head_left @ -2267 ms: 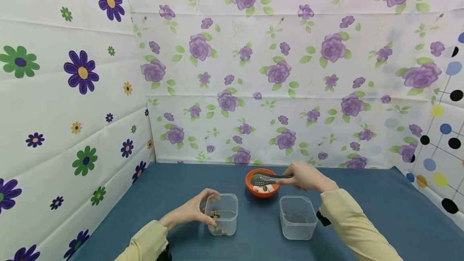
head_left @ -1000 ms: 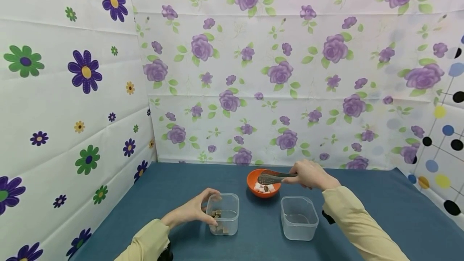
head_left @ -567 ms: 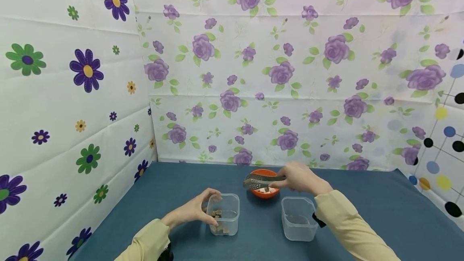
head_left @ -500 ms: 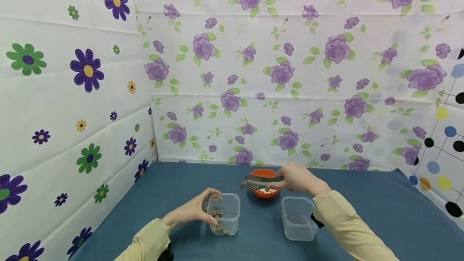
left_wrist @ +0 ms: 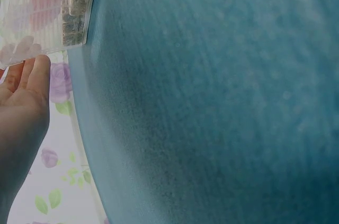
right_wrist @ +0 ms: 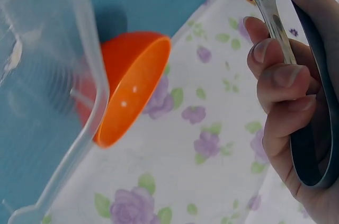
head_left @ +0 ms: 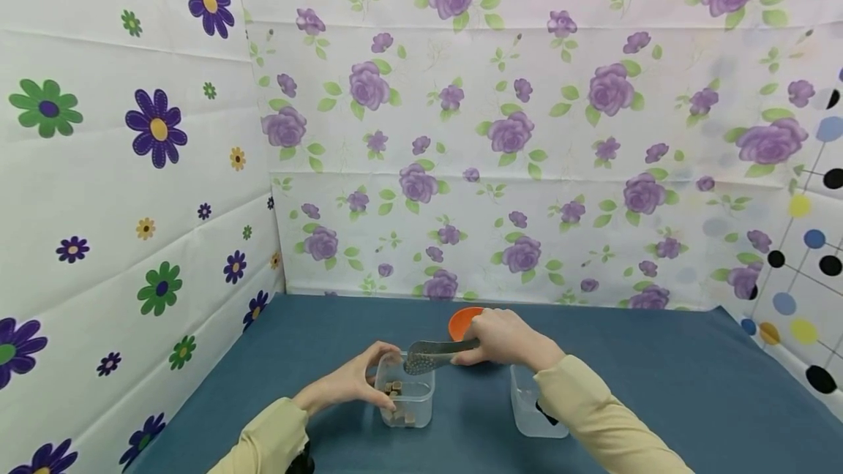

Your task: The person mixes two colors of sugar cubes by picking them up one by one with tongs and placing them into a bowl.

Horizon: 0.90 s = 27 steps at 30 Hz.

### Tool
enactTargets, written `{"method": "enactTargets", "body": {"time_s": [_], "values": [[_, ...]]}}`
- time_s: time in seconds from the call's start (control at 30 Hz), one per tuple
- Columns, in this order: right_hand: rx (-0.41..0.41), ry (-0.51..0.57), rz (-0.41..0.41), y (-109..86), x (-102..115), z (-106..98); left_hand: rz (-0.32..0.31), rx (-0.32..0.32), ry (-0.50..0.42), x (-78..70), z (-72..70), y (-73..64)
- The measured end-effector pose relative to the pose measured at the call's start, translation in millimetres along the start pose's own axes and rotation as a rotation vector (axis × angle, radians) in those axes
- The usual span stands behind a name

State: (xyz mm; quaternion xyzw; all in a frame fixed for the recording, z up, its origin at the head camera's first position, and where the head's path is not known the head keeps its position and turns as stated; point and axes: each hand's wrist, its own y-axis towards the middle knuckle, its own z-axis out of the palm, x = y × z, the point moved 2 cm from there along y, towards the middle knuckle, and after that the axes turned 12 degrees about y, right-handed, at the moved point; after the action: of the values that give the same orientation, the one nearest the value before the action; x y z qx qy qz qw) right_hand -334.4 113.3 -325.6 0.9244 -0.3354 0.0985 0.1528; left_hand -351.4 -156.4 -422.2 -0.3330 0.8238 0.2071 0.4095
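My left hand [head_left: 352,380] grips the left side of a clear plastic container [head_left: 418,411], fingers behind it and thumb in front. Several small brown cubes [head_left: 394,388] lie at its bottom left; the left wrist view shows these cubes [left_wrist: 78,1] against the clear wall. In my right hand [head_left: 506,340] is a pair of metal tongs [head_left: 429,355], their perforated heads over the back rim of that container. The right wrist view shows my fingers [right_wrist: 286,81] curled round the tongs' arms. I cannot tell whether the tongs pinch anything.
Behind my right hand is an orange bowl [head_left: 461,322], its contents hidden in the head view. A second clear container [head_left: 535,423] stands to the right, partly covered by my right sleeve [head_left: 586,404]. Flower-patterned sheets [head_left: 408,240] rise behind the blue tabletop [head_left: 329,320].
My right hand has carried the tongs from over the orange bowl, leftward and toward me, to the left container. My left hand keeps its grip on that container.
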Motion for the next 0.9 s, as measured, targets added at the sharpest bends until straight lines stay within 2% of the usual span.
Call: {"method": "enactTargets", "body": {"time_s": [0.27,0.47,0.77,0.9], "values": [[-0.001,-0.035,-0.034,12.8,6.8,15.4,-0.034,-0.016,-0.002,4.0,0.6,0.2],[0.033,-0.076,0.023,20.3,9.2,21.5,-0.035,-0.013,-0.007,4.6,0.3,1.1],[0.028,-0.227,0.024,29.6,18.3,27.3,-0.019,-0.009,-0.006,3.1,-0.4,1.6],[0.018,-0.320,-0.001,33.5,21.2,31.9,-0.028,-0.007,-0.006,3.5,0.0,2.1]]}}
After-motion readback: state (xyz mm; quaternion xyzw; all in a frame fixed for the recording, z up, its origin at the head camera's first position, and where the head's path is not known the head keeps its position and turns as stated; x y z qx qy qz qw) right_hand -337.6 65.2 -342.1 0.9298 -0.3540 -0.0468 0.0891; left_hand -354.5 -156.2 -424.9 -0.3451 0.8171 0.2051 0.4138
